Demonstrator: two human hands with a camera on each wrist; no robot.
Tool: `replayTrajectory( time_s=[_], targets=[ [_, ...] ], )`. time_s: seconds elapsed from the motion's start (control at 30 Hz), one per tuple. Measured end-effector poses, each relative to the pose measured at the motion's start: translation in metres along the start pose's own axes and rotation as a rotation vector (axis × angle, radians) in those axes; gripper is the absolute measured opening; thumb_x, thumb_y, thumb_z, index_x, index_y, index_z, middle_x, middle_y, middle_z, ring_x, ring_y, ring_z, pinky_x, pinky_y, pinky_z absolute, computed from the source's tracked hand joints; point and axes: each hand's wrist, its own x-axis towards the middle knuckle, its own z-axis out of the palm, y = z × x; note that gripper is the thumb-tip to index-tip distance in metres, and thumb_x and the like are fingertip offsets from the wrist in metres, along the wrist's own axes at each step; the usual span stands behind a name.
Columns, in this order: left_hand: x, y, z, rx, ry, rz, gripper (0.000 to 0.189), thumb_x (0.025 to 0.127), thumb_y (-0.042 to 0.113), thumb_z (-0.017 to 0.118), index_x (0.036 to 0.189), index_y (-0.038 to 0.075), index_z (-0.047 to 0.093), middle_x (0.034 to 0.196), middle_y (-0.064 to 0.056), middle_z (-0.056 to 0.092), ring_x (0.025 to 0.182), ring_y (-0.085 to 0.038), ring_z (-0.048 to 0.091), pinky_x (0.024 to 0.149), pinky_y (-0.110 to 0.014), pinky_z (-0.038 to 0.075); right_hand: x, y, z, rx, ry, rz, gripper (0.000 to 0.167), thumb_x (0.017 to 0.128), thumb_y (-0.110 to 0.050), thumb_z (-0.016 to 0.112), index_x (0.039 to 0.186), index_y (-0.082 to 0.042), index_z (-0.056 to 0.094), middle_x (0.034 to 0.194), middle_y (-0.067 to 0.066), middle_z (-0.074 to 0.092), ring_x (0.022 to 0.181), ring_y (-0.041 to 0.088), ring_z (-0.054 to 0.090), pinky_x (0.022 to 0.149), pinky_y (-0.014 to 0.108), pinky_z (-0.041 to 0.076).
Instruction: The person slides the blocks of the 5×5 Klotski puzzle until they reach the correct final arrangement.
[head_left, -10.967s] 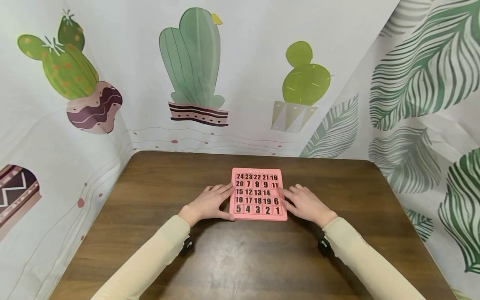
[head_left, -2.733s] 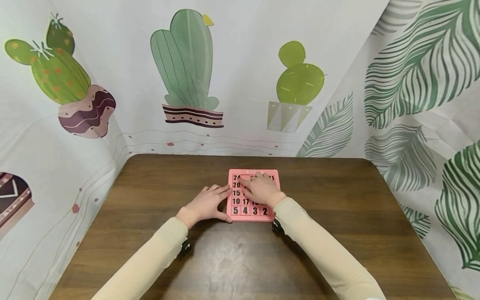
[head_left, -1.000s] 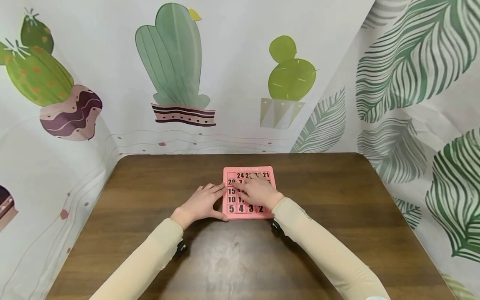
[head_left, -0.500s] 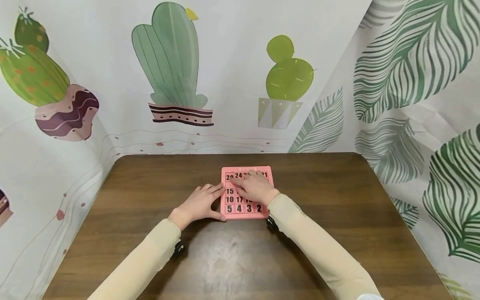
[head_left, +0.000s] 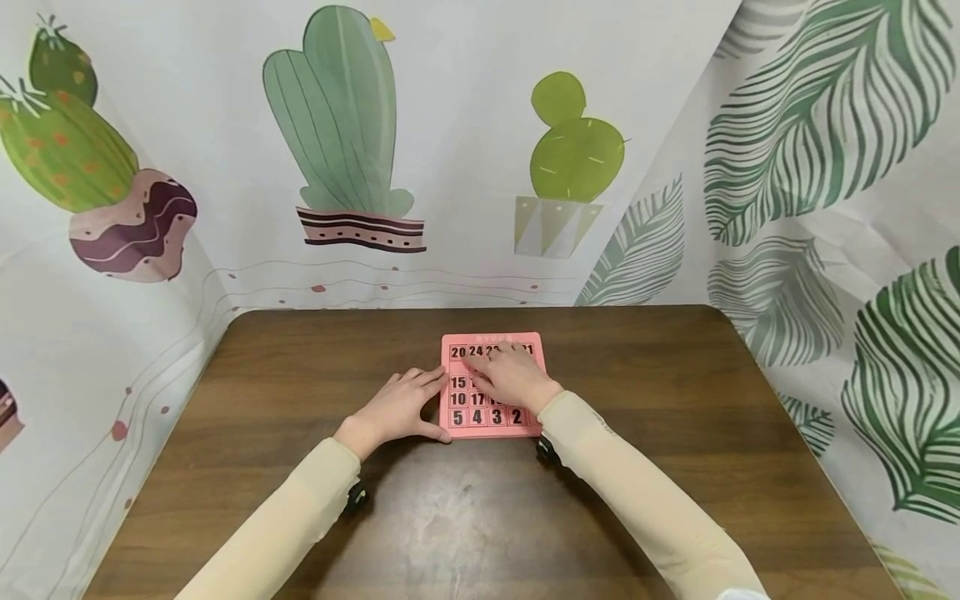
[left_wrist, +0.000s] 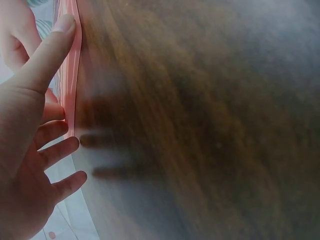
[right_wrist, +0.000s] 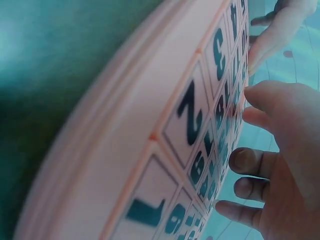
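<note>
Near the table's (head_left: 450, 533) far edge, I see the left hand (head_left: 397, 408) resting against the left side of the pink number board (head_left: 491, 432), its grip spread, fingers and thumb apart. Just right of it, tile 20 (head_left: 458, 352) fills the board's top-left corner, with a bare slot (head_left: 457, 367) directly below (the board looks nearly square, no long axis). From the right, the right hand (head_left: 517, 375) reaches over, fingers apart, clamped on nothing, forefinger ending beside both.

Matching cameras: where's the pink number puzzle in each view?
Head: pink number puzzle just below centre, partly covered by the right hand.
Left wrist: puzzle, upper left, narrow edge-on strip.
Right wrist: puzzle, large, slanting from lower left to upper right.
Shared landmark: left hand, visible in all three.
</note>
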Motion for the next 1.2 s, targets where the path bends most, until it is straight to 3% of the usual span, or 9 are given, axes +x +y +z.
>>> replayTrajectory(
  time_s=[0.13,0.3,0.53,1.03,1.2],
  targets=[
    [0.000,-0.001,0.001,-0.003,-0.007,-0.003,0.108,0.076,0.068,0.082,0.156,0.004,0.048,0.164,-0.013,0.042,0.141,-0.034,0.045,0.111,-0.064,0.037,-0.011,-0.004,-0.002,0.000,0.006,-0.028,0.048,0.107,-0.037,0.056,0.153,-0.021,0.056,0.138,0.015,0.067,0.134,0.039,0.056,0.114,0.058,0.039],
    [0.001,-0.001,0.001,-0.007,-0.006,-0.001,0.108,0.076,0.068,0.081,0.156,0.004,0.048,0.164,-0.012,0.042,0.141,-0.034,0.045,0.111,-0.064,0.037,-0.026,-0.010,-0.004,-0.028,0.027,-0.100,0.045,0.106,-0.035,0.058,0.149,-0.022,0.061,0.120,0.013,0.073,0.121,0.035,0.063,0.111,0.057,0.042],
    [0.000,-0.002,0.000,0.008,-0.004,0.007,0.108,0.077,0.069,0.080,0.156,0.004,0.047,0.164,-0.013,0.042,0.140,-0.034,0.046,0.111,-0.063,0.038,-0.035,-0.014,-0.001,-0.037,0.021,-0.135,0.047,0.105,-0.037,0.057,0.151,-0.027,0.059,0.127,0.012,0.072,0.132,0.039,0.056,0.114,0.060,0.039],
    [0.004,0.001,-0.004,-0.005,-0.006,0.002,0.107,0.077,0.067,0.081,0.156,0.004,0.047,0.164,-0.013,0.042,0.140,-0.034,0.045,0.112,-0.064,0.037,-0.025,-0.012,-0.002,-0.048,0.016,-0.092,0.046,0.106,-0.036,0.058,0.151,-0.026,0.059,0.112,0.011,0.075,0.120,0.035,0.064,0.113,0.058,0.040],
    [0.001,-0.001,-0.002,-0.008,-0.016,-0.007,0.108,0.077,0.068,0.081,0.157,0.004,0.047,0.164,-0.013,0.041,0.140,-0.034,0.045,0.111,-0.065,0.037,-0.018,-0.012,-0.002,-0.039,-0.009,-0.060,0.048,0.107,-0.037,0.055,0.154,-0.026,0.055,0.125,0.014,0.072,0.131,0.039,0.059,0.115,0.059,0.037]
  ],
)
